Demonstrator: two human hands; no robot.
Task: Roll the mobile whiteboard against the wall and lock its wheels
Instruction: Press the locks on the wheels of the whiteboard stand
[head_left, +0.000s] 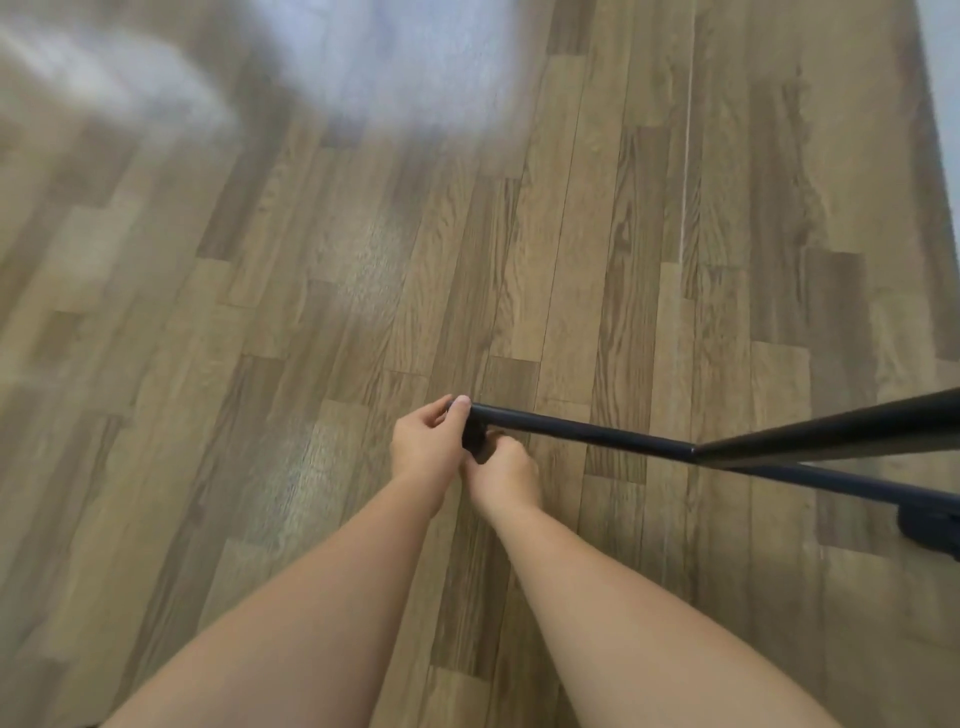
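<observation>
- The whiteboard's black base bar lies low over the wood floor, its long axis running from the near end at the hands out toward the right edge of the view.
- Under that near end sits a black caster, mostly hidden; a second caster shows far along the bar, at the right edge.
- The left hand is at the bar's tip, thumb laid over the end, fingers curled round it in what looks like a steadying hold.
- The right hand is just below the bar, touching the near caster; its fingers are tucked out of sight, so I cannot tell whether they are apart or closed.
- The caster lies directly under both hands, the right one nearer to it; I judge the lock tab is being worked.
- No writing or brand is legible anywhere.
- A pale strip far beyond the bar's right end may be the wall.
</observation>
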